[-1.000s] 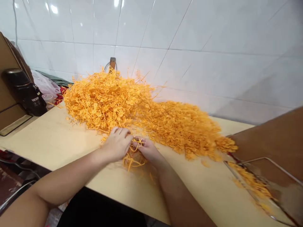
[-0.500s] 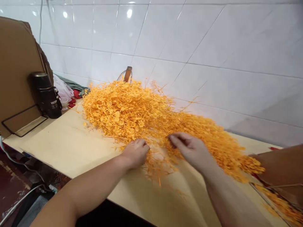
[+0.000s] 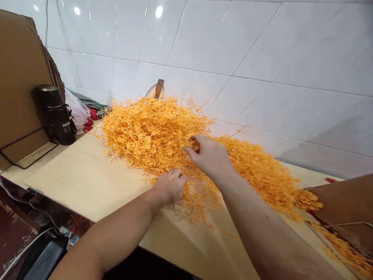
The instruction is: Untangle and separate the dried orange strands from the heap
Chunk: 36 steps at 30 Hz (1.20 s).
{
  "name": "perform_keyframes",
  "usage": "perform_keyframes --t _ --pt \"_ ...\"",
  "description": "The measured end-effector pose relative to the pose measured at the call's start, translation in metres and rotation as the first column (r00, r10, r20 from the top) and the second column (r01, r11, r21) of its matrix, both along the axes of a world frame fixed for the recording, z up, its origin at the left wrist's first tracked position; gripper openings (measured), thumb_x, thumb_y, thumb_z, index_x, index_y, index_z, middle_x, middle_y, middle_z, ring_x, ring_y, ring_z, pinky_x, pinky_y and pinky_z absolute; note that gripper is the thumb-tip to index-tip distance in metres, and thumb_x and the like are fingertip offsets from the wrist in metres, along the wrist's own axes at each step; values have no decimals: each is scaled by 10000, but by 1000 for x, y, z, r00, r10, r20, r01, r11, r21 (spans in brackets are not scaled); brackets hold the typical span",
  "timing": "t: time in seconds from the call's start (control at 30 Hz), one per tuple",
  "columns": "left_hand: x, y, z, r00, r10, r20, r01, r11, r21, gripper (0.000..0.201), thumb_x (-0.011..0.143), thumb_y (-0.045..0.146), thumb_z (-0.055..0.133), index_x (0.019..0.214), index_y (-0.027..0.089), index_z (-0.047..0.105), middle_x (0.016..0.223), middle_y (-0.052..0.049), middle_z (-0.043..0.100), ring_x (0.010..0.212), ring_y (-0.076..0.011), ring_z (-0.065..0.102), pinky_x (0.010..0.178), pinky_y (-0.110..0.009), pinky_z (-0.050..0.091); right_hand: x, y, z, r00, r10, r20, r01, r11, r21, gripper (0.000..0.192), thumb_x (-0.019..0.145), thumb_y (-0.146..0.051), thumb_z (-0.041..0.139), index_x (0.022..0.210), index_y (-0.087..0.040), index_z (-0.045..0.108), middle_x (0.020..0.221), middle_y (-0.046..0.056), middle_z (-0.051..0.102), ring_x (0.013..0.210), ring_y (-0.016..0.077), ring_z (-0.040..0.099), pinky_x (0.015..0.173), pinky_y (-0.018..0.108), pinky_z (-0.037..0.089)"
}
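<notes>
A large heap of orange dried-looking flower sprigs (image 3: 145, 136) lies across the pale tabletop, with a second stretch of orange sprigs (image 3: 259, 171) running to the right. My left hand (image 3: 170, 186) is closed around the stem ends of some sprigs at the heap's near edge; loose stems trail out to its right. Over the middle of the heap, my right hand (image 3: 208, 155) reaches in with thumb and fingers curved apart, close to the sprigs. No sprig shows clearly between those fingers.
On the left, a black vacuum flask (image 3: 56, 114) stands by a brown cardboard sheet (image 3: 20, 77) and a black wire frame (image 3: 29, 149). A plastic bag (image 3: 76, 107) lies behind it. White tiled wall (image 3: 247, 46) backs the table (image 3: 87, 182). Cardboard (image 3: 344, 200) sits at right.
My right hand has moved left and away from me, from the right-hand sprigs to the main heap. My left hand has stayed nearly in place.
</notes>
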<state>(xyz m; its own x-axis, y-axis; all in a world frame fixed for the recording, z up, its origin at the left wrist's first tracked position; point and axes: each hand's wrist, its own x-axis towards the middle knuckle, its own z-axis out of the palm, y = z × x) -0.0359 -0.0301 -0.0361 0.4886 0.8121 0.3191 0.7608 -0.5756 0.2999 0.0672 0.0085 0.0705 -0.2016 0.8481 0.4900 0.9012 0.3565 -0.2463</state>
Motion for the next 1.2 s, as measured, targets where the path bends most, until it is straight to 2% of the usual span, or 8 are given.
perform_keyframes --t 0.17,0.3,0.5,0.63,0.83,0.97,1.1,1.2 --pt "-2 3 4 1000 14 23 -14 1000 -17 253 794 168 365 957 136 555 1043 -104 519 966 -209 505 836 -354 467 9 -37 -31 951 49 -306 -26 997 78 221 819 -363 449 840 -176 565 731 70 616 592 155 539 581 299 413" --pt "-6 7 6 997 66 33 -67 998 9 275 800 181 357 976 125 562 1067 -103 529 974 -203 517 844 -326 469 16 -63 -43 903 100 -418 -58 992 112 181 803 -342 480 796 -177 556 637 23 570 549 125 529 545 269 419" --pt "-15 17 8 987 160 16 -159 986 -59 367 830 207 335 1137 145 526 1213 -92 522 1078 -199 511 938 -323 432 39 -93 -56 795 198 -574 -264 964 -33 151 824 -314 483 784 -186 552 538 -23 475 476 89 461 459 222 395" --pt "-17 18 12 982 190 -6 -190 981 -42 406 817 148 318 1171 139 517 1204 -73 564 1126 -214 482 938 -340 433 59 -105 -60 665 146 -733 -278 959 -61 139 795 -335 551 796 -198 573 518 -31 469 447 74 438 409 193 372" --pt "-15 15 18 984 178 -9 -178 984 12 340 796 163 362 1062 135 571 1106 -77 610 1057 -224 520 878 -340 458 70 -98 -60 492 111 -864 -309 950 -54 160 749 -361 612 770 -202 605 527 -28 493 441 63 447 400 180 369" --pt "-15 7 26 986 166 6 -166 986 -14 293 804 245 399 1001 116 572 1045 -112 604 987 -225 557 868 -343 455 68 -78 -59 499 134 -856 -341 939 -52 137 729 -319 622 737 -186 587 530 -29 507 452 69 474 437 201 409" --pt "-13 -4 34 986 163 23 -163 987 -5 353 839 271 344 1088 82 507 1046 -135 586 933 -224 563 834 -365 451 71 -57 -63 532 119 -838 -221 975 -2 101 711 -263 623 753 -182 578 555 -29 513 468 73 485 460 216 422" --pt "-8 -12 38 989 128 68 -134 987 93 361 825 193 335 1137 86 482 1096 -128 569 996 -213 531 881 -374 407 77 -48 -72 555 123 -822 -138 989 54 74 731 -244 599 768 -185 576 604 -21 510 512 79 493 493 228 426"
